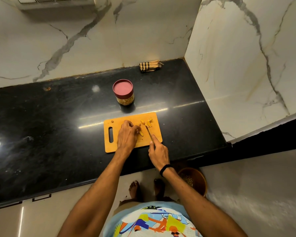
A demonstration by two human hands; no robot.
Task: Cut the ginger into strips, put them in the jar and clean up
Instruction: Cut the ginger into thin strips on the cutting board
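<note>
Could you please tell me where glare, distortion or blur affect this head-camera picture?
Head view: glare streaks cross the black counter behind and left of the cutting board; the wide lens bows the counter edge and walls; the floor at lower right is smeared; the left hand, knife and ginger look fairly sharp under dim warm light.

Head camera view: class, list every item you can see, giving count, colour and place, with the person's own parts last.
counter: 1, black, against the walls
walls: 2, white marble, behind and right of the counter
cutting board: 1, orange-brown, near the counter's front edge
ginger pieces: several, yellow, on the cutting board
knife: 1, metal blade, over the board's right side
jar: 1, clear, dark red lid on, behind the board
cloth: 1, tan and black check, counter's back corner
bowl: 1, brown, on the floor
left hand: 1, pinches a ginger piece
right hand: 1, grips the knife
wristband: 1, black, right wrist
</note>
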